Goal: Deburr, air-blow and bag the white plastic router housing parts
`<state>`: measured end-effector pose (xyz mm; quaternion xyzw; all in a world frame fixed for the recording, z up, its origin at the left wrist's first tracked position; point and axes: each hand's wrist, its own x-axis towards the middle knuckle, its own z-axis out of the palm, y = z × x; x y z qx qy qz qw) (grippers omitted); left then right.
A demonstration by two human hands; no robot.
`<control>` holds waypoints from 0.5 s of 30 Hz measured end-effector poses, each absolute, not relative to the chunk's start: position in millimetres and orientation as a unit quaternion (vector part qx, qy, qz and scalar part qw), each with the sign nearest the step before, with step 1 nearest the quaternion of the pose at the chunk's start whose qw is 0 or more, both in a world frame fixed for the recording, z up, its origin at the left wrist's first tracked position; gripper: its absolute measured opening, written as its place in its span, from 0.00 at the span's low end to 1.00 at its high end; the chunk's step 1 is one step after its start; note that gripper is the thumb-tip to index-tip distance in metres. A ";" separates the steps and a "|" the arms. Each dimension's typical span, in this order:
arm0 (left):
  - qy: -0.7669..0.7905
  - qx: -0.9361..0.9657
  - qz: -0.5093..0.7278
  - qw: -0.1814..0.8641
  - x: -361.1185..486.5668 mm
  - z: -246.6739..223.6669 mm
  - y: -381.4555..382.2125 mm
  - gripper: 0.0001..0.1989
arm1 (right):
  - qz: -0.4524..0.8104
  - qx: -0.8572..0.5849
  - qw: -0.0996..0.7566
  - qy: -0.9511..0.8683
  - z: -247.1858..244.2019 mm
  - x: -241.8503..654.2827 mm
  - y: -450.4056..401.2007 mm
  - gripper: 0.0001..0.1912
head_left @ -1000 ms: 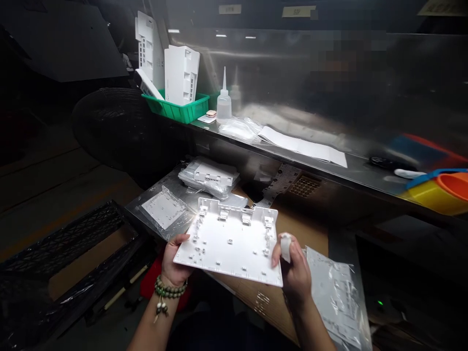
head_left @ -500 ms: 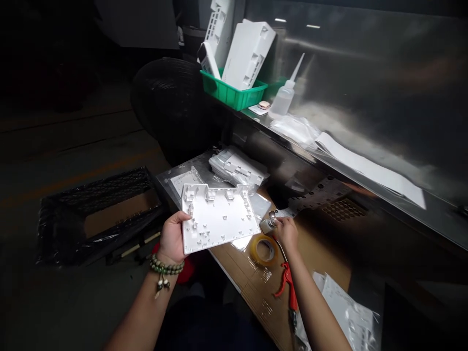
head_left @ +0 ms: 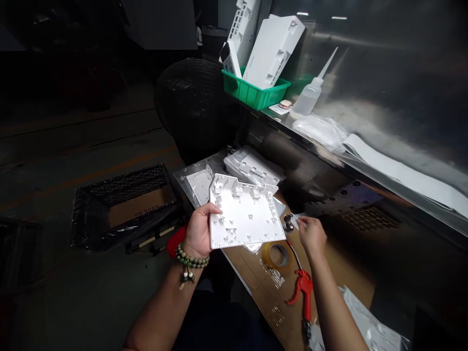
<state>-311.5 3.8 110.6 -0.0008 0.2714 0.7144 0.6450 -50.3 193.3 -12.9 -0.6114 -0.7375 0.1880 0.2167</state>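
Observation:
My left hand (head_left: 198,233), with a bead bracelet at the wrist, grips the left edge of a white plastic housing panel (head_left: 243,219). The thumb lies over its inner face, where moulded clips and ribs show. To the right, my right hand (head_left: 313,238) is closed in a pinch; whatever is between its fingertips is too small to make out. Beside those fingertips stands a small container with a round metal top (head_left: 288,225), apart from the hand and partly hidden by the panel. A roll of yellowish tape (head_left: 268,254) and a red air blow gun (head_left: 305,292) lie below.
Cardboard (head_left: 256,285) covers the bench. Bagged white panels (head_left: 252,165) lie behind, others (head_left: 369,321) at lower right. The shelf bears a green bin (head_left: 256,95) of white housings and a squeeze bottle (head_left: 307,100). A black-lined crate (head_left: 87,214) stands at left.
My right hand has come away from the metal-topped container, a little to the right. The view has swung left, so things appear further right. My left hand keeps hold of the panel.

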 end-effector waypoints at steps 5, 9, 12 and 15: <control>0.307 -0.010 0.741 0.597 -292.9 114.4 7.9 0.49 | 0.314 -0.392 0.385 -0.774 75.5 -81.2 94.4 0.12; 0.317 0.023 0.763 0.563 -271.4 117.1 12.0 0.51 | 0.341 -0.239 0.389 -0.822 111.3 -114.8 23.6 0.10; 0.318 0.022 0.757 0.571 -260.7 120.3 13.3 0.51 | 0.310 -0.231 0.400 -0.831 110.8 -118.7 8.8 0.10; 0.318 0.014 0.760 0.566 -254.6 122.3 13.3 0.53 | 0.286 -0.222 0.402 -0.841 106.6 -110.7 9.2 0.10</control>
